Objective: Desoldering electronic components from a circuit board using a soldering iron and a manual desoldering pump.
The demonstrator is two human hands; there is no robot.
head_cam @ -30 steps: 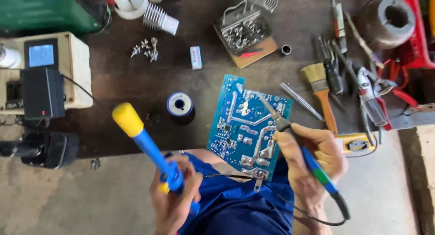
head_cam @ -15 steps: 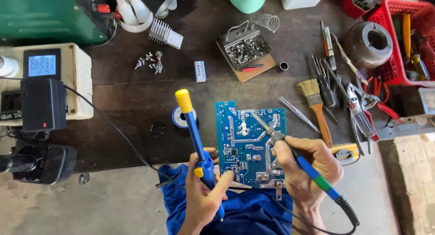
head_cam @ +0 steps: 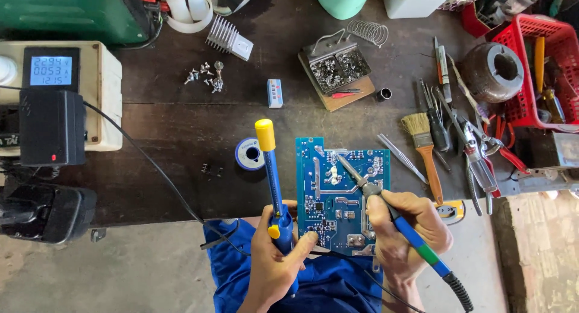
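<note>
- Fingers [head_cam: 386, 211] of my right hand [head_cam: 404, 228] are closing around the blue-handled soldering iron [head_cam: 386, 204] in a pen grip, low on the handle, so I am getting fine control of its tip.
- That tip is touching, or sitting just above, the solder side of the blue circuit board [head_cam: 341, 192]; I cannot tell which.
- My left hand [head_cam: 274, 259] is wrapping fully around the blue desoldering pump [head_cam: 272, 180], holding it upright with its yellow plunger cap on top and its nozzle end hidden in my grip, close beside the board's left edge.
- Fingertips of that same hand are also pressing on the board's lower left corner, steadying it against the front edge of the dark wooden bench [head_cam: 163, 168], where it is half overhanging my lap.
- Within reach just left of the board, a spool of solder wire [head_cam: 248, 153] is lying flat.
- Off to the right, a paintbrush [head_cam: 425, 153] is lying near the board.
</note>
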